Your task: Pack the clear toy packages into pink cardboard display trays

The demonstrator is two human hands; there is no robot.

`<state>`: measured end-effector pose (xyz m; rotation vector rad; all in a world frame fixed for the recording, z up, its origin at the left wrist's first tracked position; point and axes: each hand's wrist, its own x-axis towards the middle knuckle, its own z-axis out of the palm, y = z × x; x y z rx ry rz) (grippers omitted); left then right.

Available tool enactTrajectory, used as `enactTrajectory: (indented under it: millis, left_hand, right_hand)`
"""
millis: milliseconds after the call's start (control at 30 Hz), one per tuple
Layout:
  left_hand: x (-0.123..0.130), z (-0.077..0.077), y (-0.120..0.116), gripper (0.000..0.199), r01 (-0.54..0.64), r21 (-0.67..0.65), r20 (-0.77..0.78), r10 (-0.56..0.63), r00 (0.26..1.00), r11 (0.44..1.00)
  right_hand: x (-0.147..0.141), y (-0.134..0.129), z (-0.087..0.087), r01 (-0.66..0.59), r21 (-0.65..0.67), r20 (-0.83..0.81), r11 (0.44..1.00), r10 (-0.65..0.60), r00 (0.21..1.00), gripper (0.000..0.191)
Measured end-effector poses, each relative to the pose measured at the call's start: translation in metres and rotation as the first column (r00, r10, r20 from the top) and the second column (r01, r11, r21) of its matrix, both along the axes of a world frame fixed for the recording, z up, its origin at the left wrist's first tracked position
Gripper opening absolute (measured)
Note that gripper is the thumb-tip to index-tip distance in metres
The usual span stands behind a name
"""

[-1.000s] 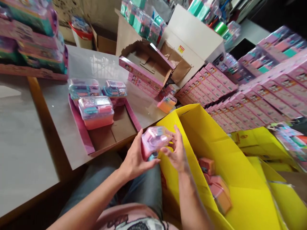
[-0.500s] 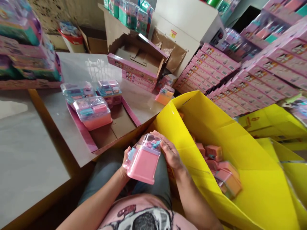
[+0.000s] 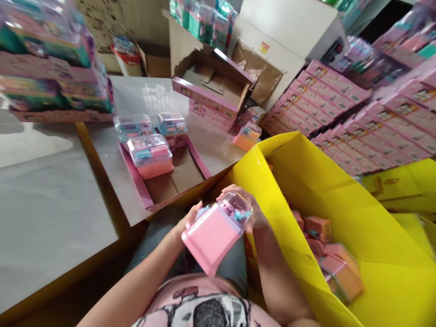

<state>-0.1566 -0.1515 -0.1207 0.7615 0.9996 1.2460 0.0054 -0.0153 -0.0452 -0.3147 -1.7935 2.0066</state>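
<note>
A pink plastic case [image 3: 211,234] with a clear domed lid is held above my lap, its small pink and blue contents showing through the lid. My left hand [image 3: 186,223] grips its left side. My right hand [image 3: 250,209] is at the lid end, fingers curled round the far side and slightly blurred. Just beyond lies a shallow pink-edged cardboard tray [image 3: 199,159] on the table. In its far left part stand several clear-lidded cases, the nearest a pink one [image 3: 153,156].
To my right, a big yellow box [image 3: 384,254] holds several pink cases [image 3: 342,268]. An orange-pink case [image 3: 247,136] sits on the table [image 3: 54,204]. Stacked trays [image 3: 218,86], pink cartons [image 3: 378,131] and a tall pile of packed cases [image 3: 57,63] stand around.
The pink case has tilted in my hands, its lid end swinging to the right. My right hand has shifted round the lid. The whole view has shifted, so the surroundings sit farther right.
</note>
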Motion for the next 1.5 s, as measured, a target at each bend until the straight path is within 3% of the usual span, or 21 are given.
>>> enactTrajectory:
  millis: [100, 167, 233, 267, 333, 433, 500, 633, 733, 800, 833, 933, 967, 1033, 1133, 1200, 1267, 1400, 1500]
  left_hand:
    - [-0.038, 0.026, -0.009, 0.095, -0.065, 0.194, 0.065, 0.053, 0.996, 0.979]
    - [-0.055, 0.044, -0.016, 0.103, -0.06, 0.333, -0.157, 0.119, 0.98, 0.941]
    - [-0.062, 0.057, -0.018, 0.113, -0.081, 0.358, -0.401, 0.232, 0.886, 0.93]
    - [-0.063, 0.061, -0.017, 0.111, -0.124, 0.353, -0.451, 0.285, 0.846, 0.927]
    - [-0.061, 0.065, -0.013, 0.098, -0.231, 0.355, -0.408, 0.372, 0.834, 0.906]
    - [-0.057, 0.067, -0.004, 0.073, -0.312, 0.369, -0.222, 0.409, 0.885, 0.875]
    - [-0.057, 0.066, 0.004, 0.065, -0.368, 0.377, -0.146, 0.446, 0.883, 0.85]
    - [-0.06, 0.065, 0.02, 0.068, -0.459, 0.363, -0.158, 0.539, 0.828, 0.811]
    - [-0.072, 0.07, 0.029, 0.071, -0.437, 0.394, -0.28, 0.559, 0.781, 0.808]
    - [-0.087, 0.079, 0.03, 0.068, -0.376, 0.478, -0.462, 0.591, 0.661, 0.794]
    - [-0.097, 0.086, 0.03, 0.064, -0.336, 0.535, -0.562, 0.623, 0.544, 0.775]
    - [-0.132, 0.106, 0.032, 0.053, -0.195, 0.651, -0.736, 0.672, 0.074, 0.734]
    - [-0.144, 0.111, 0.034, 0.052, -0.149, 0.643, -0.764, 0.643, -0.052, 0.751]
    - [-0.165, 0.116, 0.039, 0.053, -0.075, 0.548, -0.825, 0.523, -0.215, 0.833]
    - [-0.187, 0.112, 0.047, 0.055, -0.037, 0.332, -0.894, 0.302, -0.333, 0.943]
    - [-0.192, 0.105, 0.049, 0.053, -0.047, 0.242, -0.902, 0.207, -0.38, 0.969]
    - [-0.191, 0.098, 0.048, 0.053, -0.058, 0.225, -0.888, 0.18, -0.424, 0.973]
    - [-0.185, 0.094, 0.045, 0.047, -0.058, 0.244, -0.859, 0.188, -0.476, 0.968]
    - [-0.183, 0.096, 0.046, 0.042, -0.068, 0.203, -0.864, 0.146, -0.483, 0.977]
  right_hand:
    - [-0.009, 0.013, 0.024, 0.122, 0.152, 0.04, 0.981, -0.129, 0.991, 0.09]
    - [-0.02, 0.02, 0.04, 0.148, 0.356, 0.108, 0.923, -0.198, 0.974, 0.083]
    - [-0.034, 0.023, 0.051, 0.137, 0.539, 0.151, 0.831, -0.255, 0.955, 0.078]
    - [-0.041, 0.024, 0.055, 0.13, 0.582, 0.155, 0.803, -0.267, 0.951, 0.078]
    - [-0.053, 0.026, 0.055, 0.154, 0.529, 0.106, 0.835, -0.245, 0.964, 0.083]
    - [-0.065, 0.029, 0.045, 0.134, 0.238, -0.036, 0.962, -0.129, 0.991, 0.102]
    - [-0.07, 0.031, 0.035, 0.054, 0.107, -0.052, 0.993, -0.049, 0.997, 0.107]
    - [-0.083, 0.039, 0.022, 0.01, 0.081, 0.064, 0.997, -0.015, 0.998, 0.079]
    - [-0.096, 0.056, 0.015, 0.031, 0.092, 0.038, 0.995, -0.035, 0.999, 0.065]
    - [-0.105, 0.072, 0.007, 0.03, 0.079, -0.018, 0.996, -0.029, 0.999, 0.064]
    - [-0.11, 0.08, 0.001, 0.039, 0.068, -0.043, 0.997, -0.036, 0.998, 0.063]
    - [-0.13, 0.104, -0.021, 0.108, 0.04, -0.067, 0.993, -0.106, 0.992, 0.065]
    - [-0.137, 0.11, -0.029, 0.13, 0.036, -0.061, 0.991, -0.128, 0.99, 0.066]
    - [-0.154, 0.119, -0.044, 0.151, 0.03, -0.047, 0.988, -0.149, 0.988, 0.071]
    - [-0.176, 0.126, -0.059, 0.112, 0.05, -0.03, 0.992, -0.111, 0.993, 0.081]
    - [-0.187, 0.129, -0.064, 0.067, 0.083, -0.019, 0.994, -0.066, 0.998, 0.085]
    - [-0.193, 0.133, -0.067, 0.067, 0.19, 0.023, 0.979, -0.073, 0.997, 0.084]
    - [-0.194, 0.142, -0.071, 0.093, 0.43, 0.123, 0.898, -0.16, 0.979, 0.076]
    - [-0.186, 0.142, -0.062, 0.12, 0.461, 0.102, 0.879, -0.187, 0.977, 0.096]
